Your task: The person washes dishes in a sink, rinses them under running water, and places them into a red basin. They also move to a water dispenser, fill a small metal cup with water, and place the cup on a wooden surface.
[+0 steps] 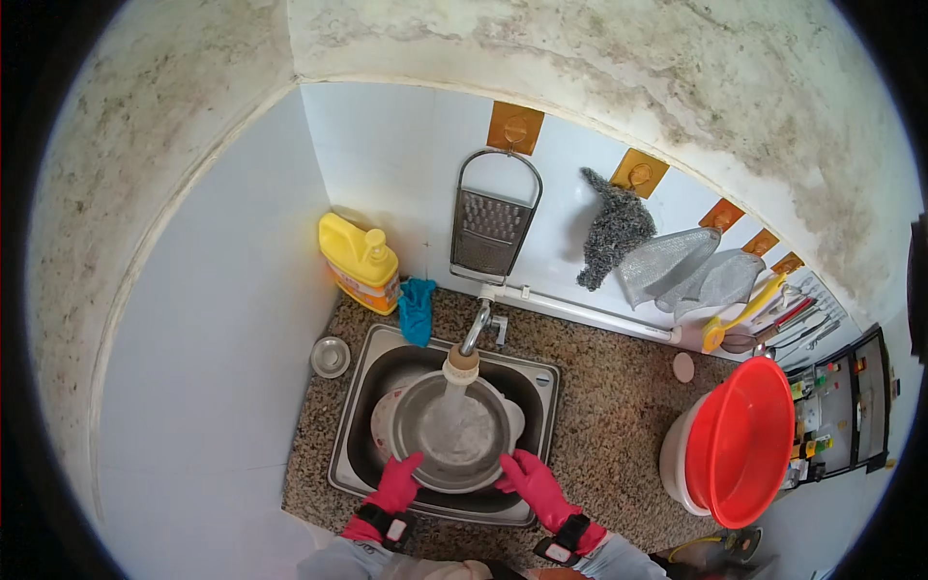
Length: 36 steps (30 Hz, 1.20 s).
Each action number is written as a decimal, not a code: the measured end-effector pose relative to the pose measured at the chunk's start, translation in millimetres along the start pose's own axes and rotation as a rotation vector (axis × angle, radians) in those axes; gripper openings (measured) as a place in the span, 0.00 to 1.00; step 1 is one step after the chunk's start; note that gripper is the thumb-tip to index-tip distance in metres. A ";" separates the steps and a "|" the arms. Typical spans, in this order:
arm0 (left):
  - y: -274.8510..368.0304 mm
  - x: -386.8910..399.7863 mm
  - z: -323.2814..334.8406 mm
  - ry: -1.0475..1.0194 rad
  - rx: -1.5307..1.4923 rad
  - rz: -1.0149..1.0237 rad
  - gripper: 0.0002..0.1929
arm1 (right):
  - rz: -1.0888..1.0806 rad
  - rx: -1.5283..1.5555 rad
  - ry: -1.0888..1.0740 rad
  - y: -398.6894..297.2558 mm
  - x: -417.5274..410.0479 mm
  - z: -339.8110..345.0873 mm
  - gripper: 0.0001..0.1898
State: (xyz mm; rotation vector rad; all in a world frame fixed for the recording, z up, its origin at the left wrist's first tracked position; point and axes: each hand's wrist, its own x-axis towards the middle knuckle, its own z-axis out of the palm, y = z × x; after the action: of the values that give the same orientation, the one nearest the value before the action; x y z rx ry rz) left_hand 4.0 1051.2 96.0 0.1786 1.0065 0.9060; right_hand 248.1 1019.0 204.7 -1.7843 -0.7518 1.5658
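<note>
A round stainless steel basin (413, 428) sits in the sink (355, 406), under a chrome tap (476, 330) with a pale spout attachment. Water runs from the spout into the basin. My left hand (397, 484), in a pink rubber glove, grips the basin's near left rim. On the near right rim, my right hand (535, 484) in the matching glove holds the other side. Beneath the basin, white dishes (382, 424) show in part, one with a red pattern; the rest of them is hidden.
Behind the sink stand a yellow detergent jug (360, 261) and a blue cloth (416, 312). A metal sink strainer (330, 357) lies left. On the granite counter (609, 435) at right are red and white plastic basins (747, 442). A grater (493, 225) and steel-wool scourer (616, 228) hang behind.
</note>
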 end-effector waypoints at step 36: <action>105.2 -38.6 24.0 0.184 0.712 0.751 0.27 | -0.492 -0.093 -0.032 -72.1 76.6 12.7 0.14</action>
State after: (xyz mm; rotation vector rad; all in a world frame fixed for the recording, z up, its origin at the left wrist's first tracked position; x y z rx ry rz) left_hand -45.6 1096.3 188.9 1.1487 1.4404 1.2090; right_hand 244.7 1124.6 211.6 -1.4879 -1.1906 1.2453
